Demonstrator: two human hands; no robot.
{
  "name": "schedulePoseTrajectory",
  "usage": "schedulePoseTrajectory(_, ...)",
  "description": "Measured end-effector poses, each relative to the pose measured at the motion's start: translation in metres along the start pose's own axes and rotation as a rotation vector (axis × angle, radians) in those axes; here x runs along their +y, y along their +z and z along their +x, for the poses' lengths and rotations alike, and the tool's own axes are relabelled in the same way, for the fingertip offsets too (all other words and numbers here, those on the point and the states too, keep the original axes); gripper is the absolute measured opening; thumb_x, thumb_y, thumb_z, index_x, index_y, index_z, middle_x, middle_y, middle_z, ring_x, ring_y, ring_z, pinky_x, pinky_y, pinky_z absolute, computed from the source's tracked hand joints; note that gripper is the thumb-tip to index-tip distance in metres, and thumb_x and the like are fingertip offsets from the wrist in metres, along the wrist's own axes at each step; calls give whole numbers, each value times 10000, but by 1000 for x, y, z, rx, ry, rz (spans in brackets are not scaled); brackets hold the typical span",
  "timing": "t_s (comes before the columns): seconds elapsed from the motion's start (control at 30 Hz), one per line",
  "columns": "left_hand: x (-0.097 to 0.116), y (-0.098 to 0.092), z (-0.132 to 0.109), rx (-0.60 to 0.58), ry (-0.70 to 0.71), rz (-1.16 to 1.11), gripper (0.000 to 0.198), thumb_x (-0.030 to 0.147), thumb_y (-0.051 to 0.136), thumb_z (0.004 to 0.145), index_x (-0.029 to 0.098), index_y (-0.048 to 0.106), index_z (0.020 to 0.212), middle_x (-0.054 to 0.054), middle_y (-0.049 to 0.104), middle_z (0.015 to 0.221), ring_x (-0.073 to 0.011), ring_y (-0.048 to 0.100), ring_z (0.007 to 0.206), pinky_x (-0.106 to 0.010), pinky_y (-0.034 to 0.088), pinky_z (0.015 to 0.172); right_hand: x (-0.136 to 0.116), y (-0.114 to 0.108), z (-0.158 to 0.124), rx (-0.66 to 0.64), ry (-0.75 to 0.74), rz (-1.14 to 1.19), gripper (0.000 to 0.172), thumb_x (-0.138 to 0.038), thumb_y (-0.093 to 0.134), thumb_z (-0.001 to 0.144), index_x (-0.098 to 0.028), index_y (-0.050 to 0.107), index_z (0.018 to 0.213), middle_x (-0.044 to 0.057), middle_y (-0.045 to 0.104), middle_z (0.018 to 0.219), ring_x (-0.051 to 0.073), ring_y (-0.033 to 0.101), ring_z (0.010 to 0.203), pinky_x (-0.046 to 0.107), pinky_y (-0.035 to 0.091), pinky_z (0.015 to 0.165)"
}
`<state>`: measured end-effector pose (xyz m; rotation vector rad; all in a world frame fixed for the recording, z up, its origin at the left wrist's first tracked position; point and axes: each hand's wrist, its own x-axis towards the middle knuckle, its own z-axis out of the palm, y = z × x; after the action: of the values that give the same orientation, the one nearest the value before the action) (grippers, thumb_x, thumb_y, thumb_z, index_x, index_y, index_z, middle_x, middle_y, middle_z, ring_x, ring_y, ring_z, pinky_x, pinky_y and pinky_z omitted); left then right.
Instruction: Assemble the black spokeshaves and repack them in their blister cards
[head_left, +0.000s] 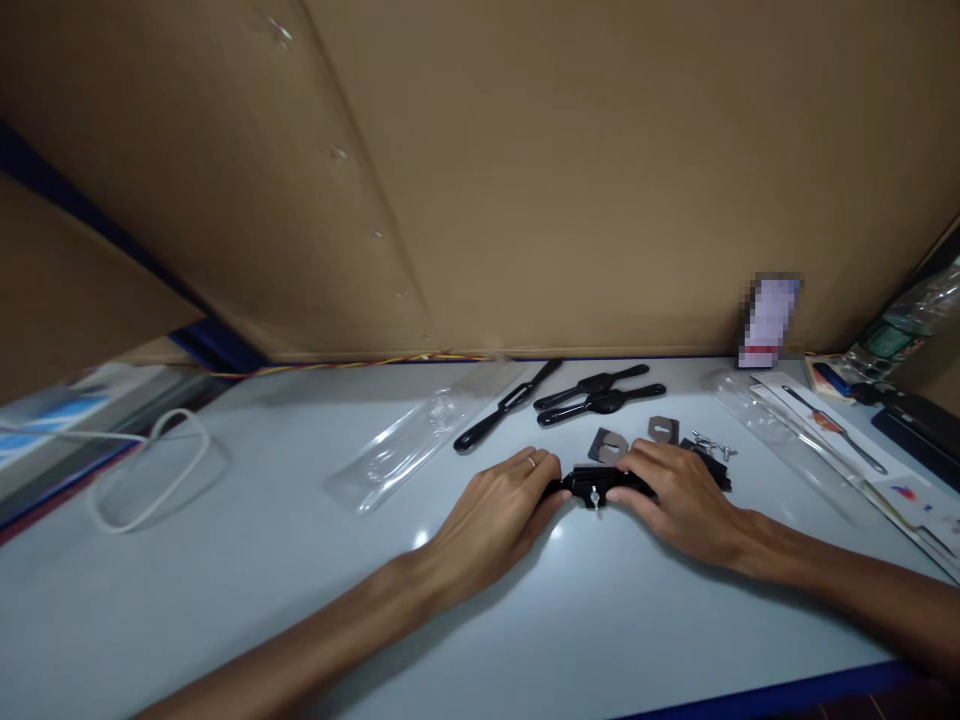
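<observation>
Black tool (589, 482) part-hidden by left hand (511, 492), right hand (679, 492); phone (771, 315) pixelated

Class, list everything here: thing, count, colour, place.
Handled tool with silver screw: one, black, centre
Handled bodies: three, black, centre
Slotted metal blades: two, grey, centre
Flat pieces: number unclear, black, right
Metal screws: several, silver, right
Plastic packaging: two, clear, centre and right
Printed card: number unclear, white, right
Pixelated rectangle: one, pale, back
Plastic bottle: one, clear, right
Oblong items: several, black and blue, right
Looped cable: one, white, left
Wires: several, yellow-red, back
Boxlike item: one, white-blue, left
Tabletop: one, pale grey, beneath
Frame parts: several, blue, edges
Board panels: several, brown, back
Left hand: one, ringed, on tool
Right hand: one, on tool
</observation>
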<state>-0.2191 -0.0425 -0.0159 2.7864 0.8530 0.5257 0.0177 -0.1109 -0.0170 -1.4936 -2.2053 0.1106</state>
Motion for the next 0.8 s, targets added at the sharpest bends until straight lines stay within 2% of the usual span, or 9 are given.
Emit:
schedulePoseTrajectory(0.1,3,1,-4,-24,-6,41,340,475,396,1051,189,530,926,-38,650,796,-199,591,653,-312,380,574,-3,-2,-1,37,-3,12,127,-290,664,960,-166,689,959,46,685,896,197,623,818,320,444,726)
schedulePoseTrajectory(0.23,7,5,-8,-66,-44,215,577,742,450,943,184,595,915,-65,696,750,-256,664,640,-327,343,535,-9,-3,-2,32,19,73,102,-276,693,941,-174,697,941,30,690,878,188,634,804,307,447,707)
schedulePoseTrajectory(0.33,11,7,-8,-125,-94,327,605,743,424,951,179,632,888,-87,721,745,-293,706,653,-331,315,516,-14,-1,-4,-12,28,61,103,-281,661,962,-185,696,948,34,692,916,189,635,808,320,465,715)
schedulePoseTrajectory(0.43,14,6,-8,-182,-121,376,599,724,438,957,166,649,902,-101,735,751,-302,719,646,-325,315,509,-18,1,-7,-30,-29,-34,166,-294,580,1005,-170,689,994,69,685,967,203,624,809,359,492,739)
schedulePoseTrajectory(0.8,15,1,-6,-242,-59,328,607,714,443,955,147,650,884,-109,740,732,-292,725,640,-334,367,518,-19,8,-15,-41,-122,-156,225,-301,465,1028,-147,623,982,114,666,976,229,590,790,406,505,733)
